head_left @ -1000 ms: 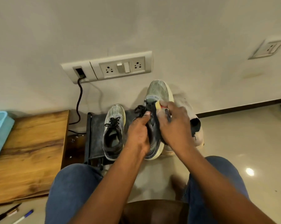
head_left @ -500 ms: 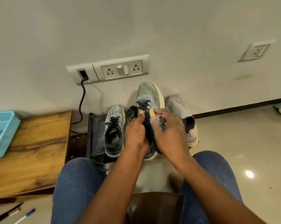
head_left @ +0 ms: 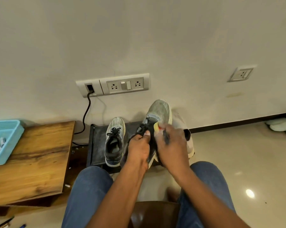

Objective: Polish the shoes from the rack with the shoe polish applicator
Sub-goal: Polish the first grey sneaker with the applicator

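The shoe got turned a little

The left hand now pinches the black laces of the held shoe, and the right hand has slid the yellow applicator lower, nearer the laces than before.

Soft, even indoor light is filling the scene, leaving the wall a warm off-white and moderately bright. A small round glare spot is shining on the glossy floor, indicating an overhead lamp. Faint, diffuse shadows are falling on the wall behind the raised shoe and beside the hanging cable. The right hand is smearing with motion blur, its fingertips losing their outlines, while the left hand is appearing only slightly softer. Wide-angle distortion is bending the dark skirting and tilting the switch plate. Fine detail is looking soft and compressed throughout.
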